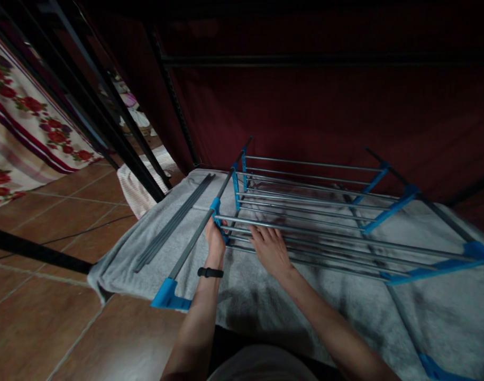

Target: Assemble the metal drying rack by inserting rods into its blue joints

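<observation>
I see my left hand closed around the blue plastic joint where a thin silver metal rod meets the grey side rail of the grey-and-blue folding clothes-drying rack, just left of the middle of the frame. My right hand lies beside it, fingers spread and flat across the nearest rods, pressing down instead of gripping. The rack lies flat on a grey towel-like cloth that fills the lower centre and right of the picture.

My worry is the joint. As I judge it, if the rod end is not seated squarely in the blue piece, pressure from my flat hand could spring it loose or bend it, and my left fingers sit close enough to the gap to get pinched. The cloth is soft, so the frame might also slide or rock under a push.

A bundle of loose dark grey rods lies on the cloth left of the rail, near its edge; a nudge of the rack could roll them onto the brown tiled floor at lower left.

I see no container here: no box, bag or tray, and the loose rods lie bare on the cloth. A black band sits on my left wrist.
</observation>
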{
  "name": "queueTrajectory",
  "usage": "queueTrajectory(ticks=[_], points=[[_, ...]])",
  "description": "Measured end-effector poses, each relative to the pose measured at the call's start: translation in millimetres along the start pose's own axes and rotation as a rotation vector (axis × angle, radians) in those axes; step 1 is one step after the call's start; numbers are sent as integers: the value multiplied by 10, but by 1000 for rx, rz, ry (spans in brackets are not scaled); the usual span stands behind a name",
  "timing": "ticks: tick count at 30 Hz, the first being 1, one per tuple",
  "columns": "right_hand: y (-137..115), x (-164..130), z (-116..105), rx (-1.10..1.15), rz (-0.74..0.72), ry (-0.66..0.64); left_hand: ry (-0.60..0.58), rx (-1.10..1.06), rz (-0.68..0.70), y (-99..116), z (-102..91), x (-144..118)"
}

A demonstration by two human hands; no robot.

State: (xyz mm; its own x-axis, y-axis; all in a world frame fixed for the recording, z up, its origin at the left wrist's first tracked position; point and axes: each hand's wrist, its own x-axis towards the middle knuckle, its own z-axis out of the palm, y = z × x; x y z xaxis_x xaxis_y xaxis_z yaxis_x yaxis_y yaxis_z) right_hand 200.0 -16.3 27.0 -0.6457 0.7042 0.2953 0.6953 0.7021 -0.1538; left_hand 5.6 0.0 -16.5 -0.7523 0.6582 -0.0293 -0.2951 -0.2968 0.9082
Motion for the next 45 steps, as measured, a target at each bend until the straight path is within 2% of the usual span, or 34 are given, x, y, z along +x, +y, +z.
queueTrajectory(ticks=[5,14,18,28,33,40,45], points=[[40,118,12,-15,19,-118,9,28,58,-37,-2,18],[67,164,-43,-10,34,-196,-6,-17,81,-28,27,5],[82,180,-38,-2,51,-209,-11,-8,92,-24,38,3],[64,197,-41,7,65,-224,54,26,72,-86,27,18],[43,202,-23,5,73,-260,103,18,72,-50,71,8],[55,187,3,32,46,-147,14,-15,60,64,105,-60],[70,35,-16,44,-85,54,18,72,125,126,118,-91]])
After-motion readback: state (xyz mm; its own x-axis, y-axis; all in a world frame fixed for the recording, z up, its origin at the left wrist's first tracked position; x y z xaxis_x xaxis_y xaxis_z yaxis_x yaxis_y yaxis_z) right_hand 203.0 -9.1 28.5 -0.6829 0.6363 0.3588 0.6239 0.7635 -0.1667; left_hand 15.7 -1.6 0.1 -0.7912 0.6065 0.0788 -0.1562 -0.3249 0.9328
